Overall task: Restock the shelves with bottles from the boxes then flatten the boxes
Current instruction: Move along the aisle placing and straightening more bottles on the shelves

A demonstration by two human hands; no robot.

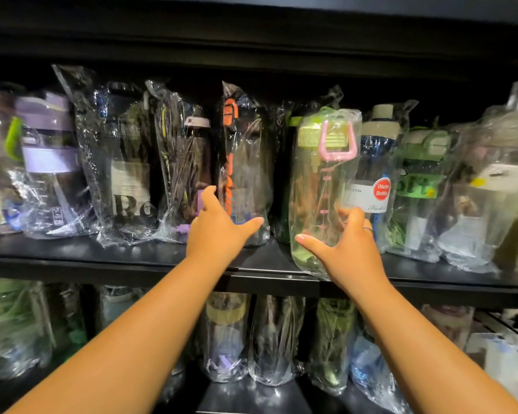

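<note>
Black shelving, upper shelf (102, 249) stocked with a row of bagged bottles, lower tier likewise. Item in hand: green bottle (320, 186), clear-bagged, at the shelf's front edge between orange bottle (243, 174) and blue bottle (377, 162), ahead of the row. Right hand (350, 252): grips its lower part, thumb across the front, fingers round the right side. Left hand (219, 231): spread, holding nothing, at the orange bottle's bag; contact unclear. Orientation: upright, long axis near vertical, top tilted slightly right, green cap up, pink handle facing the person. Step, as judged: seating it in the gap. Method: slide it straight back, base flat; let the left hand hold the neighbour's loose bag aside against snagging; release only once it stands alone.
</note>
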